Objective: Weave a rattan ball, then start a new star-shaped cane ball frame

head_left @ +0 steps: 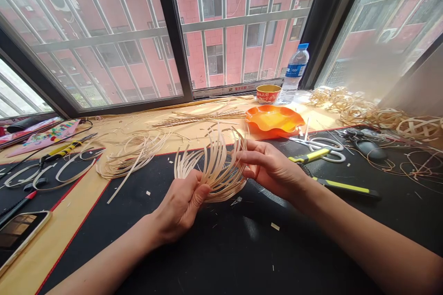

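Observation:
A bundle of thin pale bamboo strips (214, 166), curved into a loose ring with ends fanning upward, hangs just above the black mat (242, 249). My left hand (182, 207) is closed on the bundle's lower left side, thumb pressed over the strips. My right hand (270, 166) grips the right side, fingers pinched on the strips. Both hands hold it at the centre of the view.
An orange wavy dish (273, 120), a small tin (268, 93) and a water bottle (294, 73) stand by the window. White scissors (325, 150) and a yellow-black knife (332, 184) lie right. Coiled strips (131, 156), pliers (65, 150) and a phone (19, 230) lie left.

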Demonstrator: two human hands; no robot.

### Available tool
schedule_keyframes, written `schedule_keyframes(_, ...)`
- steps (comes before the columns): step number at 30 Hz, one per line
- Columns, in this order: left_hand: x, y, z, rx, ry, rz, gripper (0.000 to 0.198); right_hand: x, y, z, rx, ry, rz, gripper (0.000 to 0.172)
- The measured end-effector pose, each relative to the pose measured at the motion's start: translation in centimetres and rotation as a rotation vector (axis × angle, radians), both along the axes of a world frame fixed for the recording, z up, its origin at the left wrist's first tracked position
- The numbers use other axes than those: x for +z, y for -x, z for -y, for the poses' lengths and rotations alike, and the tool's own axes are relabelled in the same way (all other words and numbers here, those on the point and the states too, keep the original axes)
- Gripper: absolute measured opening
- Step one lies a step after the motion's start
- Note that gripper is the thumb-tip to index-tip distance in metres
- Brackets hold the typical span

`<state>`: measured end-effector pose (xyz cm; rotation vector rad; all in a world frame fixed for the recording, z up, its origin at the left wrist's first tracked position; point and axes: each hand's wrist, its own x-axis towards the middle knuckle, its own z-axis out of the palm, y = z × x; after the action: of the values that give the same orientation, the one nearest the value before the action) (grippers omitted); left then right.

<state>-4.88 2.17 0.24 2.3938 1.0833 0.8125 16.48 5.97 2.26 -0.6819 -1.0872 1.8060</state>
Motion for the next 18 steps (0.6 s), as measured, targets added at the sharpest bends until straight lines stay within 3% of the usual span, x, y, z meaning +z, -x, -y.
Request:
schedule_keyframes(3, 0.2, -0.1, 0.0, 0.007, -0.160, -0.020, 0.015, 0.1, 0.0, -0.1, 0.001, 0.011, -0.035, 0.021)
schedule_keyframes(6, 0.7, -0.3, -0.1, -0.019, -0.436, -0.077, 0.016, 0.3, -0.3, -0.2, -0.050, 0.057, -0.098, 0.019)
schedule_keyframes(9, 1.1, -0.4, -0.2, -0.069, -0.644, -0.153, 0.016, 0.5, -0.9, -0.6, -0.139, 0.103, -0.154, 0.029)
schedule_keyframes(13, 1.4, -0.3, -0.3, -0.080, -0.734, -0.205, 0.012, 0.8, -1.5, -1.5, -0.289, 0.136, -0.195, 0.028)
schedule_keyframes(18, 1.4, -0.2, -0.5, -0.055, -0.811, -0.261, 0.012, 2.0, -2.9, -2.7, -0.642, 0.130, -0.340, 0.016)
